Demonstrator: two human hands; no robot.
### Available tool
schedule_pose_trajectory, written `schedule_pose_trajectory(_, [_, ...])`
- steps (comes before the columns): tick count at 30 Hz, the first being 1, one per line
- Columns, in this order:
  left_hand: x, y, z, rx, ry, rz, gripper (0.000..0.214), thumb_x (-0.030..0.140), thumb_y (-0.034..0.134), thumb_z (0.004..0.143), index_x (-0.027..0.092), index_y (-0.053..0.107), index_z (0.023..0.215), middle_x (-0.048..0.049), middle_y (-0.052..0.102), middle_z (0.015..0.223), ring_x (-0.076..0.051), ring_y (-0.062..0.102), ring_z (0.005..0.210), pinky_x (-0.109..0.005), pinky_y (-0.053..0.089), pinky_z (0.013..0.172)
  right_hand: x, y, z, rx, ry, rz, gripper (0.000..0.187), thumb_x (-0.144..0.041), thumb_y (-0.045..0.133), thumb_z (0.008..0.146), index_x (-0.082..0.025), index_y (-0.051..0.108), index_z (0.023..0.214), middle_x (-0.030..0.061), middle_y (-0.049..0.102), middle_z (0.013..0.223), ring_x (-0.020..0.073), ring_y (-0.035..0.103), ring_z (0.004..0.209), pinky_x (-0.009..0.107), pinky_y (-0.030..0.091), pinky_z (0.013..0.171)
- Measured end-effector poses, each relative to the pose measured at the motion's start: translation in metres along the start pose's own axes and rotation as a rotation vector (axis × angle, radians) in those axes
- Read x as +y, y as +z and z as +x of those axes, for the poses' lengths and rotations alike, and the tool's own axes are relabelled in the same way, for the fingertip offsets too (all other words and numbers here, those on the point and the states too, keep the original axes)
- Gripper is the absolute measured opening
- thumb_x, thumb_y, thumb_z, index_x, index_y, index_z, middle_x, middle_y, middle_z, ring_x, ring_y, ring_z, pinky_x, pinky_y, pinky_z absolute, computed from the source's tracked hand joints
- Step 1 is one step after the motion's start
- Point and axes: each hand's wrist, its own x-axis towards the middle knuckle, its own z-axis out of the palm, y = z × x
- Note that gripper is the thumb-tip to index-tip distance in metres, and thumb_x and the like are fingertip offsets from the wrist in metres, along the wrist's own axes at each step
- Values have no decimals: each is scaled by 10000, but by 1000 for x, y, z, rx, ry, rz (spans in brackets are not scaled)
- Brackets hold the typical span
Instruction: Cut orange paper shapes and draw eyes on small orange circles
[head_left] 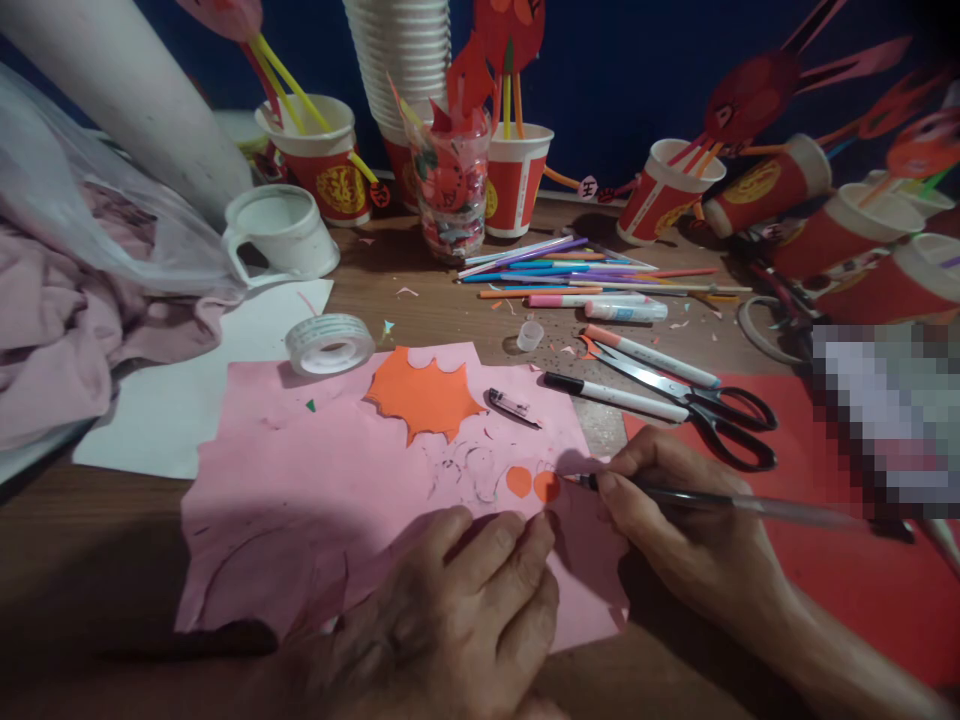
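Note:
My left hand (480, 590) rests with its fingers extended on a sheet of pink paper (292, 490). In my right hand (690, 530) a slim pen (802, 512) is gripped, its tip beside the right one of two small orange paper circles (518, 482). Faint dark outlines are drawn on the pink sheet left of the circles. Above them lies a spiky orange paper cutout (424, 398). Near it are a small metallic piece, perhaps a nail clipper (514, 408), and a marker with a black cap (619, 396).
Black-handled scissors (739, 412) lie beyond my right hand, by red paper (847, 610). A tape roll (298, 350) and white mug (319, 240) stand at left. Several coloured sticks (555, 270) lie ahead, before red cups (525, 185) holding paper figures. A plastic bag (112, 190) sits far left.

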Motion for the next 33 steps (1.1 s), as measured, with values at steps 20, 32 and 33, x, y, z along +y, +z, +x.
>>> schedule_pose_trajectory(20, [-5,1,0,5,67,-24,399,495,489,840,151,618,996,-54,653,1037,-220,545,971,-337,388,727,-1,-5,-6,50,-84,145,103,-238,541,838,-246,588,929,25,673,757,156,644,666,232,516,540])
schedule_pose_trajectory(32, [-3,0,-2,-31,42,-4,418,506,499,831,157,608,1033,-82,606,1147,-229,513,992,-350,384,763,-9,2,-2,13,177,118,126,-266,581,780,-214,550,669,8,666,549,140,616,469,206,448,390])
schedule_pose_trajectory(33, [-2,-1,-2,-27,30,-6,412,500,494,836,157,611,1032,-84,607,1150,-230,515,990,-354,385,768,-8,2,-2,12,172,118,123,-261,580,779,-213,551,669,8,665,550,139,614,466,205,445,387])
